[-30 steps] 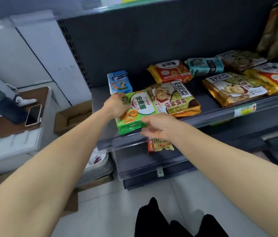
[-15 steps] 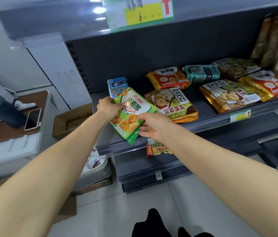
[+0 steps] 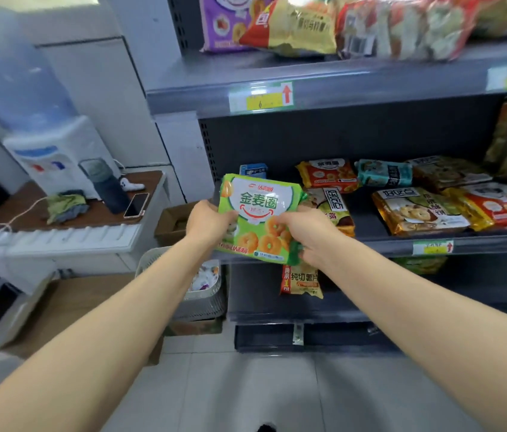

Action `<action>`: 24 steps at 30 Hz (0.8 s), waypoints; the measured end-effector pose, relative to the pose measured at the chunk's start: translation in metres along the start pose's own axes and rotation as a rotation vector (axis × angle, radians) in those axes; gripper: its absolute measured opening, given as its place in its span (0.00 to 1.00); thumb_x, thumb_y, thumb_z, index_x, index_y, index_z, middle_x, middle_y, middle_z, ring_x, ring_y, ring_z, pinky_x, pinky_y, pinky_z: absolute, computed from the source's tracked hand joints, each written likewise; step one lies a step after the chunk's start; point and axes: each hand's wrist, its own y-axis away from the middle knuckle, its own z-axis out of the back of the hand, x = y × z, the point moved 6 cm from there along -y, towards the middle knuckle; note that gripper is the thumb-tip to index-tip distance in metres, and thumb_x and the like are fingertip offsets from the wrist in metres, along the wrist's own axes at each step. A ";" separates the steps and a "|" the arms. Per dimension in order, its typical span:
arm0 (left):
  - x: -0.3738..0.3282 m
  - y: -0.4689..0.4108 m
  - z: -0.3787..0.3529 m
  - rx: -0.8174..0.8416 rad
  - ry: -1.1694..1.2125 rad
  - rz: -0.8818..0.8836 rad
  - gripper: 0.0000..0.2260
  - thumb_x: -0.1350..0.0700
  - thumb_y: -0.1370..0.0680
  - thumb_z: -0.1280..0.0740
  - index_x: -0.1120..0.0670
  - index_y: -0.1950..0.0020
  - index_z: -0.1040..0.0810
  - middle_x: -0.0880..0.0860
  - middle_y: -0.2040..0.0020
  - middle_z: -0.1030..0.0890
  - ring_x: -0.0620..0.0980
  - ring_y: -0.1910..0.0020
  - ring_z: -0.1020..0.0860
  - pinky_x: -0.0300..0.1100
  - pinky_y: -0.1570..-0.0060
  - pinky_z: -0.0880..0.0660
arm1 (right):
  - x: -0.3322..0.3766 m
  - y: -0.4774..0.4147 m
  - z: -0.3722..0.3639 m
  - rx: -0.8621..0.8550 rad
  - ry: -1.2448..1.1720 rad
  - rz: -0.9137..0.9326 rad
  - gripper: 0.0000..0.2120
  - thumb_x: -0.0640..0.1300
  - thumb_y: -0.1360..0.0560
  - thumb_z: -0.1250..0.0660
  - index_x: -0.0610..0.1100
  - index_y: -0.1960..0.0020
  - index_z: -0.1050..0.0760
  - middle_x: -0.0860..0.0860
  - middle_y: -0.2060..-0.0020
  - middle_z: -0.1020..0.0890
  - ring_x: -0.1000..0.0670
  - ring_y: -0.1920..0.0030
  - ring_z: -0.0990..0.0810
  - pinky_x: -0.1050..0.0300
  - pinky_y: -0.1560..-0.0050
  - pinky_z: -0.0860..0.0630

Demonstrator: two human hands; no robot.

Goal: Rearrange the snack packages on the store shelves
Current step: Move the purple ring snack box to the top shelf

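Note:
A green snack bag [image 3: 256, 210] printed with orange rings is held upright in front of the middle shelf [image 3: 370, 244]. My left hand [image 3: 207, 221] grips its left edge and my right hand [image 3: 306, 233] grips its lower right corner. Behind it on the middle shelf lie a small blue box [image 3: 253, 169], a brown-and-green cookie bag [image 3: 334, 207], a red bag [image 3: 327, 173], a teal bag [image 3: 384, 173] and a gold cookie bag [image 3: 417, 210]. The top shelf [image 3: 339, 85] carries a purple bag [image 3: 225, 23] and other blurred bags.
An orange chip bag [image 3: 302, 280] stands on the lower shelf. Left of the shelving are a cardboard box [image 3: 174, 221], a white basket [image 3: 196, 294], and a desk [image 3: 68, 219] with a phone [image 3: 136, 205], a dark bottle [image 3: 107, 188] and a water dispenser [image 3: 49, 157].
Both hands lifted the green bag off the middle shelf and turned it upright. The camera tilted up, so the top shelf and its bags came into view.

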 end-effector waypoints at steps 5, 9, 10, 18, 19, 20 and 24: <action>-0.036 0.058 0.026 -0.106 0.009 -0.080 0.15 0.51 0.26 0.30 0.54 0.61 0.35 0.56 0.55 0.20 0.55 0.55 0.20 0.51 0.54 0.23 | 0.029 0.051 0.022 0.034 0.007 0.164 0.13 0.33 0.25 0.37 0.42 0.42 0.24 0.45 0.51 0.17 0.50 0.60 0.19 0.59 0.68 0.23; -0.067 0.092 0.039 -0.159 0.040 -0.167 0.15 0.50 0.26 0.30 0.53 0.62 0.35 0.54 0.56 0.20 0.54 0.55 0.20 0.51 0.55 0.23 | 0.057 0.085 0.034 0.078 -0.020 0.280 0.13 0.32 0.24 0.38 0.42 0.42 0.25 0.46 0.51 0.17 0.48 0.59 0.17 0.55 0.64 0.19; -0.074 0.099 0.044 -0.173 0.054 -0.188 0.15 0.50 0.26 0.30 0.53 0.62 0.35 0.55 0.55 0.19 0.54 0.54 0.19 0.53 0.52 0.22 | 0.064 0.093 0.037 0.093 -0.021 0.306 0.13 0.32 0.24 0.38 0.43 0.42 0.25 0.46 0.51 0.18 0.49 0.59 0.17 0.56 0.65 0.19; -0.147 0.118 0.086 -0.320 0.135 -0.387 0.11 0.53 0.25 0.31 0.54 0.59 0.33 0.53 0.55 0.21 0.49 0.58 0.21 0.44 0.62 0.23 | 0.134 0.119 0.034 0.133 0.002 0.497 0.13 0.36 0.23 0.37 0.47 0.41 0.25 0.49 0.51 0.17 0.50 0.57 0.17 0.56 0.59 0.19; -0.154 0.115 0.091 -0.338 0.138 -0.400 0.11 0.53 0.25 0.31 0.54 0.59 0.33 0.53 0.55 0.22 0.50 0.57 0.21 0.45 0.60 0.24 | 0.145 0.118 0.032 0.140 -0.004 0.520 0.13 0.36 0.23 0.37 0.47 0.41 0.25 0.49 0.52 0.17 0.51 0.58 0.17 0.55 0.58 0.19; -0.162 0.110 0.096 -0.355 0.145 -0.415 0.11 0.54 0.25 0.31 0.53 0.59 0.33 0.54 0.55 0.22 0.52 0.56 0.21 0.48 0.58 0.23 | 0.156 0.116 0.028 0.145 -0.004 0.547 0.13 0.35 0.24 0.37 0.47 0.42 0.25 0.50 0.54 0.18 0.51 0.59 0.18 0.57 0.59 0.19; -0.188 0.080 0.118 -0.410 0.202 -0.474 0.10 0.56 0.24 0.31 0.55 0.58 0.32 0.56 0.55 0.22 0.53 0.56 0.21 0.47 0.60 0.23 | 0.202 0.102 0.008 0.147 0.038 0.650 0.16 0.34 0.24 0.37 0.46 0.39 0.27 0.51 0.56 0.18 0.54 0.62 0.19 0.62 0.65 0.20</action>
